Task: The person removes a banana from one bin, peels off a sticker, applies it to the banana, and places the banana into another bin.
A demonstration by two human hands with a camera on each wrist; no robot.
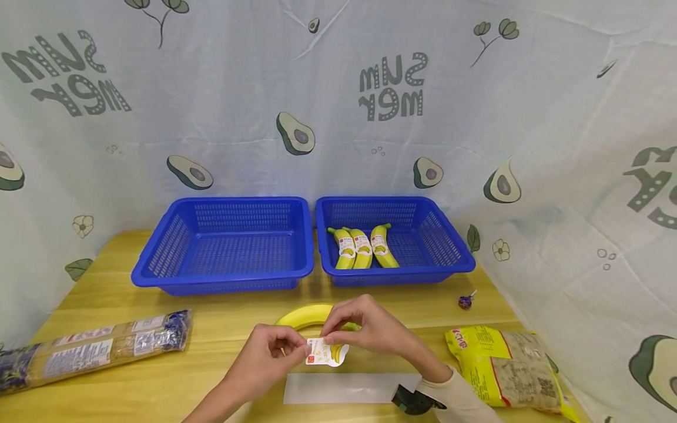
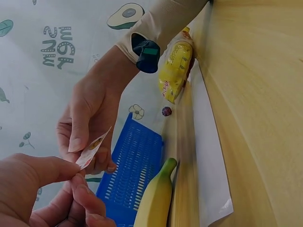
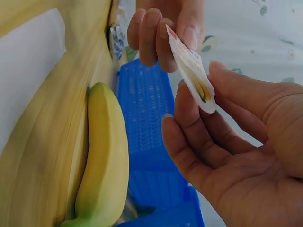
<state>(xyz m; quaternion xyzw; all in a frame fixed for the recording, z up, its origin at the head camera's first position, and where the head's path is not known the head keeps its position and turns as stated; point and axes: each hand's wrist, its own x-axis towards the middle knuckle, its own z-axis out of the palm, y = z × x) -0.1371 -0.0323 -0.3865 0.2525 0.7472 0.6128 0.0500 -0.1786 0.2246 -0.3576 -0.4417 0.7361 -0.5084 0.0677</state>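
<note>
A small white sticker [image 1: 326, 353] printed with bananas is held above the table between both hands. My left hand [image 1: 301, 351] pinches its left edge with thumb and fingers. My right hand [image 1: 331, 335] pinches its upper edge. In the right wrist view the sticker [image 3: 194, 71] stands between the left hand's fingers [image 3: 156, 33] and the right hand's thumb [image 3: 236, 87]. An unlabelled yellow banana [image 1: 304, 315] lies on the wooden table just behind the hands. A white backing strip [image 1: 344, 388] lies flat in front of them.
Two blue baskets stand at the back: the left one [image 1: 158, 273] has nothing in it, the right one [image 1: 455, 258] holds three labelled bananas [image 1: 362, 248]. A noodle packet [image 1: 95, 346] lies at left, a yellow bag [image 1: 502, 364] at right, a small lollipop [image 1: 465, 301] beyond it.
</note>
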